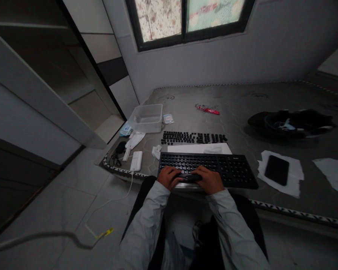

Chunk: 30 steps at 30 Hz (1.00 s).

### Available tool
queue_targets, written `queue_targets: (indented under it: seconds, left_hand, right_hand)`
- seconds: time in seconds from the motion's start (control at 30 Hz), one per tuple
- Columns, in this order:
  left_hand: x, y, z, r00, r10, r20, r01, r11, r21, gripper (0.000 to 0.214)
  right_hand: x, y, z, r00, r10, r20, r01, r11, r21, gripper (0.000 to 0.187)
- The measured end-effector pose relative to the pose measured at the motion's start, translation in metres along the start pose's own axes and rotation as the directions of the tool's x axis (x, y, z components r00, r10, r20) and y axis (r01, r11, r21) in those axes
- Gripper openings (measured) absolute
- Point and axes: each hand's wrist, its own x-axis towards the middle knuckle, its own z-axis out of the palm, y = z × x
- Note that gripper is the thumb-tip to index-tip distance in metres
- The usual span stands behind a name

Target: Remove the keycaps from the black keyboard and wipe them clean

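Observation:
A black keyboard [231, 170] with most keycaps removed lies at the near edge of a grey mattress [242, 101]. My left hand [169, 177] and my right hand [210, 180] rest on its front edge, fingers curled, together gripping a long black keycap [189, 176] like a space bar. Rows of loose black keycaps [193, 137] lie behind the keyboard, beyond a white sheet [198, 148].
A clear plastic tub [146, 118] stands at the left. Near it are a white charger [136, 161] with its cable, tissue and small packets. A red wrapper [207, 109], a black phone [276, 170] on white paper, and dark clothing [291, 123] lie to the right.

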Motion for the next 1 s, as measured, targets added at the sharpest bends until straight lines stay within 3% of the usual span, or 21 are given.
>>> queue_targets:
  seconds: [0.13,0.47,1.0]
  left_hand:
    - [-0.001,-0.004,-0.003,1.000,-0.011,0.003,0.011,1.000,0.008,0.031]
    - [-0.008,-0.007,0.012,0.998,-0.037,0.043,0.033,0.994,0.103,0.029]
    - [0.000,-0.005,0.010,0.989,-0.057,0.137,0.035,0.987,0.158,0.031]
  right_hand:
    - [-0.001,0.001,0.000,0.999,-0.030,0.012,0.030,0.999,-0.042,0.036]
    - [-0.002,0.008,0.014,0.997,-0.036,-0.075,0.037,0.999,0.022,0.032]
    - [-0.002,0.005,0.012,0.999,0.003,-0.041,-0.002,1.000,0.027,0.037]
